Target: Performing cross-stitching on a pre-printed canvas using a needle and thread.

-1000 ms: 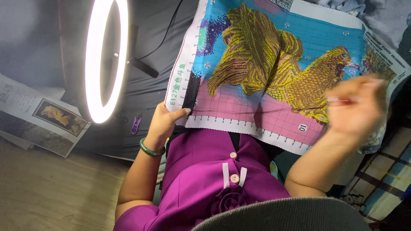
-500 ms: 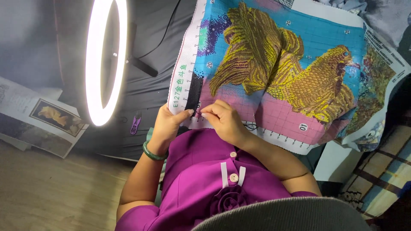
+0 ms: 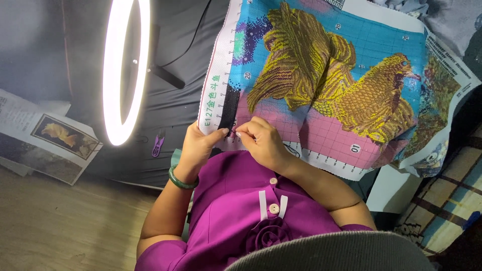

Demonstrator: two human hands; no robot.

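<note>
Back from its raised position, right hand pinches cross-stitch canvas — left hand grips edge.

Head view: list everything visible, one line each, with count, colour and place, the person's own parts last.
embroidery canvas: one, blue and pink with yellow-gold fish, upper middle.
ring light: one, white, lit, upper left.
thread snips: one, purple, below the light.
printed sheet: one, white with a fish picture, left.
checked cloth: one, blue and yellow, lower right.
bangle: one, green, left wrist.
left hand: grip on the canvas's lower edge.
right hand: fingertips pinched at the canvas edge; a needle cannot be made out.
</note>
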